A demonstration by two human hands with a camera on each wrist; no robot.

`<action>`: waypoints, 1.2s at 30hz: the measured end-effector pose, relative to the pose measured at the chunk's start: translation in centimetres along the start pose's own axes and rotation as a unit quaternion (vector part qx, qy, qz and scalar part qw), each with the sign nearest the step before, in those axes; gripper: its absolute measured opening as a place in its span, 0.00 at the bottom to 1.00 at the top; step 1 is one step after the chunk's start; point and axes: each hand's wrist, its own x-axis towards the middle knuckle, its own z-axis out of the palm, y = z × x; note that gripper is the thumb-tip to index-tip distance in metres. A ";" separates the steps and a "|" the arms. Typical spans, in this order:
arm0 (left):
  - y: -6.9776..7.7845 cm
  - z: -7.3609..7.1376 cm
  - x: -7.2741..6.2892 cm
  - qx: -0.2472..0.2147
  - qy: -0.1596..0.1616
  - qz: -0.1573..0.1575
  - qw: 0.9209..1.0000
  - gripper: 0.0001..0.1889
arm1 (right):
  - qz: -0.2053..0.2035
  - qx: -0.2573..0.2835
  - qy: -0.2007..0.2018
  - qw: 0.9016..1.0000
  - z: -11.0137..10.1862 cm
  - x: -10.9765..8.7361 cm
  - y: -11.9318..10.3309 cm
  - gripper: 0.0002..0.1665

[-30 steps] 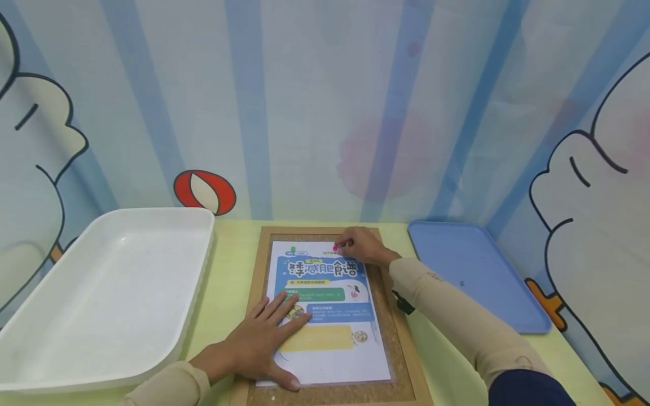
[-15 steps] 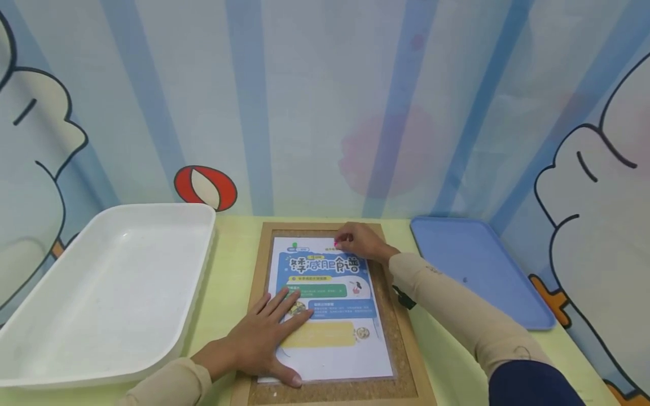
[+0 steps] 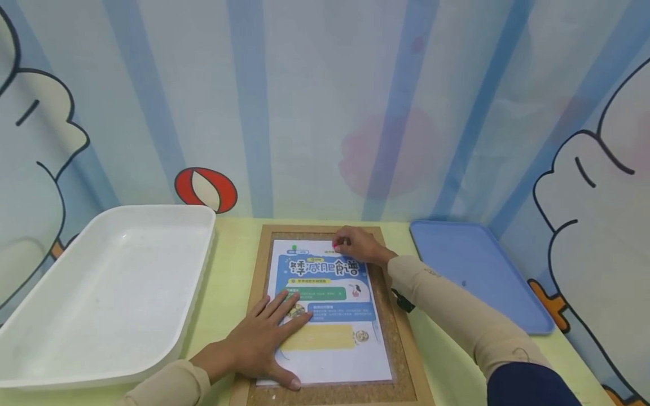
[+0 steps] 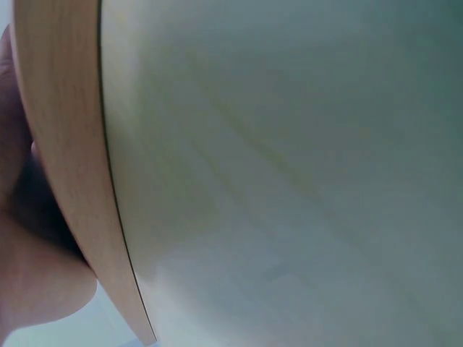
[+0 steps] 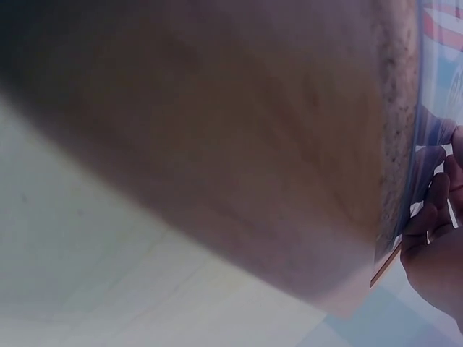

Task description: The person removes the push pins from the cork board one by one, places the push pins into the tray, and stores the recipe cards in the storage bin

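Observation:
A printed poster sheet (image 3: 335,361) in blue, green and yellow lies on a wood-framed cork board (image 3: 401,344). My left hand (image 3: 261,341) rests with fingers spread across the sheet's lower left and the frame's left side. At the sheet's top right, my right hand (image 3: 361,246) pinches a pink push pin (image 3: 336,245) between thumb and fingertips, right at the paper. A green push pin (image 3: 294,248) stands at the sheet's top left. In the right wrist view, the curled fingers (image 5: 434,217) sit beside the sheet's edge; the pin is hidden there.
A large white tray (image 3: 203,254) stands on the pale yellow table (image 3: 233,254) to the left. On the right lies a flat blue tray (image 3: 487,276). A striped cartoon backdrop (image 3: 315,113) rises behind the table.
My left hand stays in place on the sheet. My right hand keeps its pinch on the pink pin at the top right, with its fingers now covering more of it.

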 end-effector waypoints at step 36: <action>0.0 0.0 -0.1 0.005 0.005 -0.003 1.000 0.59 | 0.021 0.017 0.019 0.999 -0.3 0.2 -1.2 0.06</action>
